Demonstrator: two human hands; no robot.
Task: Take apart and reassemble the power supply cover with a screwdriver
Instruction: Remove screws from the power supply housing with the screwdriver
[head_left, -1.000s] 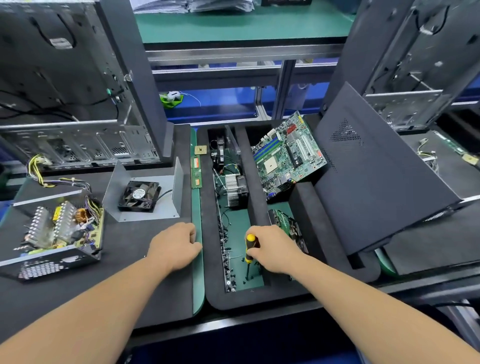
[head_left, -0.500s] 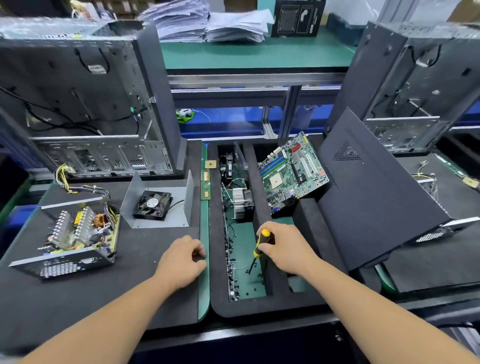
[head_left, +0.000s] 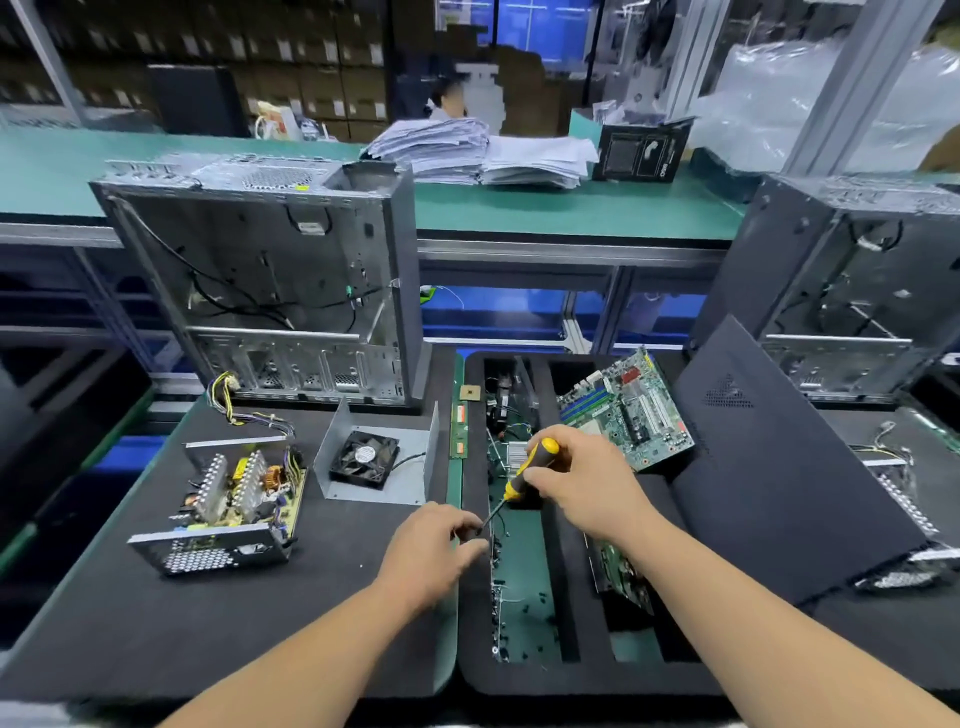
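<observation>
Black foam mat (head_left: 156, 623); right hand (head_left: 587, 483) grips rubbery screwdriver (head_left: 524, 475), left hand (head_left: 431, 551) pinches its tip.

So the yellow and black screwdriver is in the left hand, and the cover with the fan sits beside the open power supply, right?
Not quite: the head view shows the screwdriver in the right hand; the left hand pinches near its tip.

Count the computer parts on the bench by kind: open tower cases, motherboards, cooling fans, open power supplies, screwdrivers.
Open tower cases: 2
Motherboards: 1
Cooling fans: 1
Open power supplies: 1
Screwdrivers: 1
Total: 6
</observation>
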